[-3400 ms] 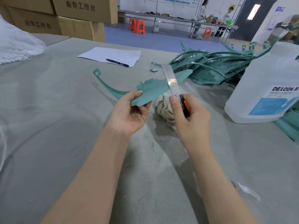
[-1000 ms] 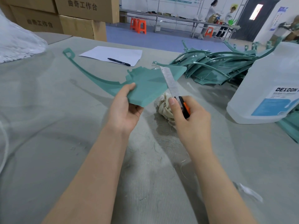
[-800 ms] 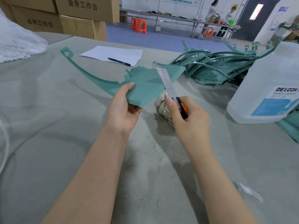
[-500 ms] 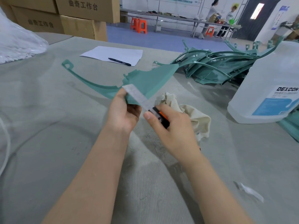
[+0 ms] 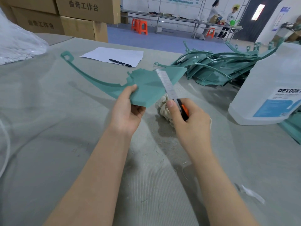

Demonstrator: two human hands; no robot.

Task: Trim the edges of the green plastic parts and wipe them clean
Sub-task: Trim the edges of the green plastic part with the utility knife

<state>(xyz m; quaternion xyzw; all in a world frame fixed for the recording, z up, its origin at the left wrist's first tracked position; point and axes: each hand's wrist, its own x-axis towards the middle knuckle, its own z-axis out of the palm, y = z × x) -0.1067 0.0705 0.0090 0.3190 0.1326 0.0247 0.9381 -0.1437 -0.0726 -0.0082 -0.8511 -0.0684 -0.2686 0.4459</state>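
Holding the green part [image 5: 146, 85] above the table [image 5: 48, 128], my left hand [image 5: 127, 115] pinched its broad end, thumb on top and fingers curled beneath. The part's long axis ran away to the left and ended in a small loop. My right hand [image 5: 192, 126] was clenched round the knife [image 5: 173, 95], whose blade lay across the part's right edge, so this hand was nearer the edge to be trimmed. A rag [image 5: 162, 108] showed behind it; held or lying, I could not tell. The jug [image 5: 268, 79] stood at right, contents unclear.
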